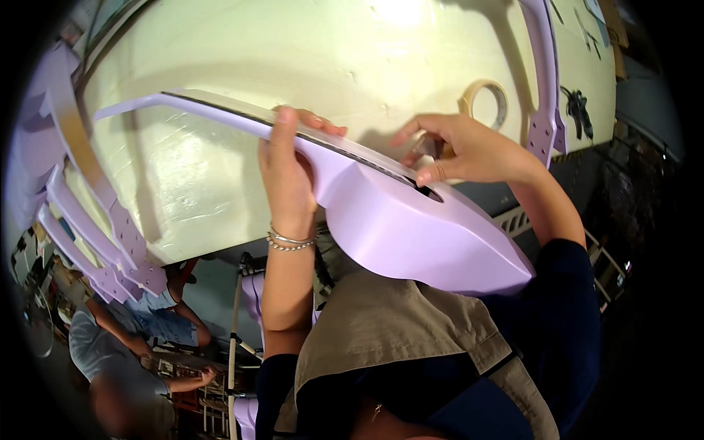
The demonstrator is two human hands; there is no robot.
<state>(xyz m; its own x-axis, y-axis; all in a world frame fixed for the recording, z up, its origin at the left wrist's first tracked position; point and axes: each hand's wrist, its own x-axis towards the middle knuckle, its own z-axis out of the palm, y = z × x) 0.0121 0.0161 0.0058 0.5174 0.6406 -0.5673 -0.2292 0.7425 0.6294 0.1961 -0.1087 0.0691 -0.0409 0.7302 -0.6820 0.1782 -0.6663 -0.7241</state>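
A lilac guitar (411, 227) rests on its side across my lap, its neck running up to the far left over the table edge. My left hand (290, 161) is wrapped round the neck, thumb on the near side and fingers over the fretboard. A pale strip (242, 110) lies along the fretboard face. My right hand (469, 150) is curled above the body, its thumb at the fretboard's end beside the dark soundhole (431, 193). Within its bent fingers shows a small brownish, partly see-through thing (427, 148), mostly hidden; its kind cannot be made out.
A roll of tan tape (485, 105) stands on the pale table (352, 51). Another lilac neck (543, 81) lies at the right, near a black clamp-like tool (578, 114). Several lilac necks (121, 227) hang over the left edge. A seated person (121, 345) is at the lower left.
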